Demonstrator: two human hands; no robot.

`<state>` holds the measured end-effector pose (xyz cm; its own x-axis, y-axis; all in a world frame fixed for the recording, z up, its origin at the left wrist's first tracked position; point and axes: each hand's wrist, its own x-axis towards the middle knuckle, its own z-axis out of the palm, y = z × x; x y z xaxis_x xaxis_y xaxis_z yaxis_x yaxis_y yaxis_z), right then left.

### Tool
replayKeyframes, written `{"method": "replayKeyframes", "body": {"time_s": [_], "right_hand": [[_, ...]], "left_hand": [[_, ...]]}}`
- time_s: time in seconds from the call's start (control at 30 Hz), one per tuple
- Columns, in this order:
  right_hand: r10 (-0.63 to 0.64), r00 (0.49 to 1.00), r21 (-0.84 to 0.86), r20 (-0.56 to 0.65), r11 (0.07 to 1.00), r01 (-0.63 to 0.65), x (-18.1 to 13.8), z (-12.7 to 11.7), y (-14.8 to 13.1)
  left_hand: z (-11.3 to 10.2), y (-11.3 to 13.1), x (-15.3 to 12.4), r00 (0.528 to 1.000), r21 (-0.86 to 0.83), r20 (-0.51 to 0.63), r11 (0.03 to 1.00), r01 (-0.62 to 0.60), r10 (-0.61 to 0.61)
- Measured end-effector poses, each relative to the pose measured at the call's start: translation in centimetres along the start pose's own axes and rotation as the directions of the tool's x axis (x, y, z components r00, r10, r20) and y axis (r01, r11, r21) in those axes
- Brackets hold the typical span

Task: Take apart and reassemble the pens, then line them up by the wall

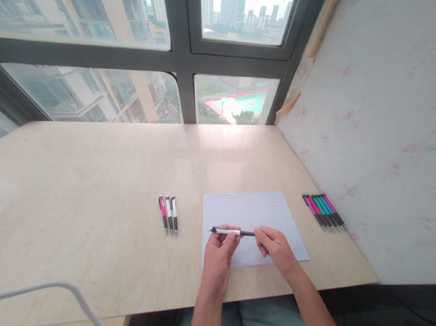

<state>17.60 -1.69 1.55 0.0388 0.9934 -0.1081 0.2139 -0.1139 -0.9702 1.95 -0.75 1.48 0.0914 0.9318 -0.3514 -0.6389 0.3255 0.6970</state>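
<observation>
A white pen with a black grip (230, 231) lies level between my two hands, above a sheet of paper (247, 208). My left hand (220, 255) is closed around its white barrel, near the clip end. At the other end, my right hand (274, 246) pinches the dark tip, which its fingers hide. Faint lines of writing run along the top of the sheet. To the left of the paper lie three pens side by side, one pink pen (163, 214) and two white pens (172, 215).
A row of several coloured pens (323, 211) lies at the right, near the flowered wall (402, 153). A white cable (79, 300) loops over the left front. The desk (83, 209) reaches back to a dark window frame (185, 79).
</observation>
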Motion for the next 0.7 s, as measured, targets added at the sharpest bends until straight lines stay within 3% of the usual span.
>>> {"method": "replayKeyframes", "body": {"time_s": [0.17, 0.3, 0.5, 0.7], "right_hand": [[0.053, 0.998, 0.011, -0.039, 0.999, -0.052, 0.2, 0.1, 0.5], [0.044, 0.999, -0.048, -0.017, 0.998, -0.044, 0.2, -0.7, 0.6], [-0.128, 0.985, -0.241, -0.113, 0.966, 0.098, 0.2, -1.1, -1.4], [-0.293, 0.956, -0.406, 0.021, 0.871, 0.276, 0.8, 1.2, -3.9]], "left_hand": [[0.1, 0.0, 0.0, 1.000, 0.039, 0.009, 0.999, -0.008, 0.008], [0.1, 0.0, 0.0, 0.999, 0.077, -0.046, 0.997, -0.017, 0.020], [0.4, -0.2, 0.1, 0.996, 0.148, -0.074, 0.989, -0.029, 0.040], [0.7, -0.6, 0.2, 0.998, 0.187, -0.006, 0.980, -0.066, 0.069]]}}
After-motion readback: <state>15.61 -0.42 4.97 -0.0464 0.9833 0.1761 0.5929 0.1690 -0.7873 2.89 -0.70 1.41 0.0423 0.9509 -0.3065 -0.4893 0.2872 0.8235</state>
